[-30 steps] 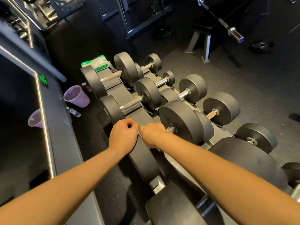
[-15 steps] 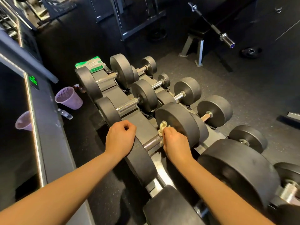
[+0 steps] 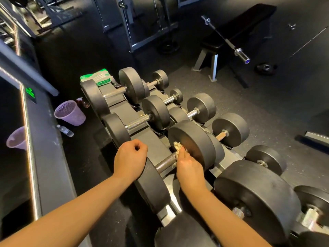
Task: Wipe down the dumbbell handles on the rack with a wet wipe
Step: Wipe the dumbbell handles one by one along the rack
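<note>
- My right hand (image 3: pixel 188 164) pinches the wipe (image 3: pixel 176 145) round the handle (image 3: pixel 165 162), at its 2 o'clock end, touching the right plate (image 3: pixel 195 139).
- My left hand (image 3: pixel 130 157) is a curled fist holding nothing. It rests on the left plate (image 3: pixel 153 186), at 9 o'clock from the right hand.
- The rack (image 3: pixel 151 141) runs off toward 11 o'clock, with a green pack (image 3: pixel 97 78) at its far end.
- A bin (image 3: pixel 70 113) and a bottle (image 3: pixel 65 130) sit on the floor, at 10 o'clock from my left hand.
</note>
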Demonstrator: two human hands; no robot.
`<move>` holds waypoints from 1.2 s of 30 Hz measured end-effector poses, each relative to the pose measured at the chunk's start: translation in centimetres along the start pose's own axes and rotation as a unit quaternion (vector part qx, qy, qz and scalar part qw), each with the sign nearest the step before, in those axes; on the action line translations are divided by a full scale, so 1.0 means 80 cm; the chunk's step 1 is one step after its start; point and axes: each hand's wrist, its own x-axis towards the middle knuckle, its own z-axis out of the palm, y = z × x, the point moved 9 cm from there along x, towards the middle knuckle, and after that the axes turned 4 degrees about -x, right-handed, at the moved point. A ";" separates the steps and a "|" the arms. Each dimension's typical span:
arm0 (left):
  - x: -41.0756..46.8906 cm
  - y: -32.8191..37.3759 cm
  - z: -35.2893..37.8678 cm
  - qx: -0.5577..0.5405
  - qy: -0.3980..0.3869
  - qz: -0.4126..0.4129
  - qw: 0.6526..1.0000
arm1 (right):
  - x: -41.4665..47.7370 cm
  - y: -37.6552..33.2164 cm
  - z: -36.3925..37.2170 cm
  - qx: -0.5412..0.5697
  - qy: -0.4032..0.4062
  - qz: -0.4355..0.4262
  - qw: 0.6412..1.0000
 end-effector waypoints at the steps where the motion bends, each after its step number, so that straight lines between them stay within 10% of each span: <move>1: 0.000 0.000 0.000 0.001 0.002 0.001 1.000 | -0.008 0.002 0.003 0.007 0.011 0.010 1.000; 5: 0.001 -0.003 0.000 -0.001 0.004 -0.001 1.000 | -0.029 0.019 0.021 0.298 -0.010 0.158 0.941; 7: 0.000 -0.002 0.000 -0.001 0.004 -0.002 1.000 | -0.024 0.038 0.041 0.476 -0.018 0.311 0.823; 10: 0.000 -0.002 -0.001 -0.004 0.007 -0.004 1.000 | -0.027 0.036 0.071 0.654 -0.044 0.516 0.552; 13: 0.000 -0.002 -0.001 -0.005 0.005 -0.008 1.000 | -0.029 0.021 0.075 0.720 -0.065 0.527 0.446; 15: -0.001 -0.001 -0.001 -0.008 0.005 -0.008 1.000 | -0.033 0.026 0.073 0.693 -0.079 0.507 0.506; 20: -0.002 -0.001 -0.001 -0.009 0.006 -0.007 1.000 | -0.005 0.038 0.007 0.262 -0.041 0.242 0.933; 22: -0.001 -0.002 -0.001 -0.011 0.006 -0.010 1.000 | 0.009 0.020 -0.010 0.077 -0.051 0.135 0.986; 28: -0.001 0.007 0.002 0.027 -0.013 0.019 0.999 | 0.018 -0.010 -0.009 0.057 -0.147 0.026 0.987; 36: -0.004 0.088 0.107 0.159 -0.319 0.191 0.915 | 0.003 0.033 -0.032 0.567 -0.201 0.282 0.747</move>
